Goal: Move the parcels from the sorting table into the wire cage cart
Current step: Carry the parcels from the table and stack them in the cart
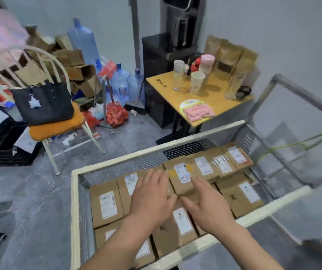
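Observation:
The wire cage cart (74, 201), with a cream rim and mesh walls, fills the lower middle of the view. Several brown cardboard parcels with white labels lie packed flat inside it, one at the left (106, 206) and one in the back row (181, 178). My left hand (152, 197) and my right hand (207, 203) reach side by side over the parcels in the cart's middle, fingers straight and spread. Neither hand holds anything. Whether the fingers touch the parcels below cannot be told. The sorting table is out of view.
A white chair (58, 121) with an orange cushion and a black bag stands to the left. Behind it lie cardboard boxes and blue water bottles (121, 84). A small yellow table (201, 100) with cups and brown pouches stands beyond the cart. A metal frame (300, 96) rises at the right.

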